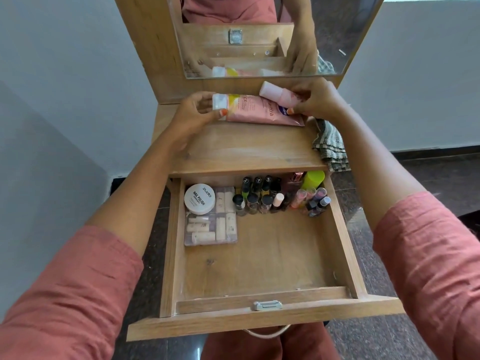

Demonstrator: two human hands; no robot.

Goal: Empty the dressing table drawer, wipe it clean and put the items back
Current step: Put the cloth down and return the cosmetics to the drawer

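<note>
White-capped pink tube (pixel 259 111), left hand (pixel 192 118) gripping cap (pixel 219 102), right hand (pixel 319 100) gripping tail

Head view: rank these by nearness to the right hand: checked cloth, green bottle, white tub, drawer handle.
1. Checked cloth, tabletop's right edge, beside the right hand.
2. Green bottle, drawer's back right corner.
3. White tub, drawer's back left.
4. Drawer handle, front middle.

Behind the light-brown wooden drawer (pixel 173 245), a tube (pixel 259 113) is showing pink with a white cap (pixel 219 101); beyond its back right corner, a cloth (pixel 330 144) is showing green-and-white checks.
</note>
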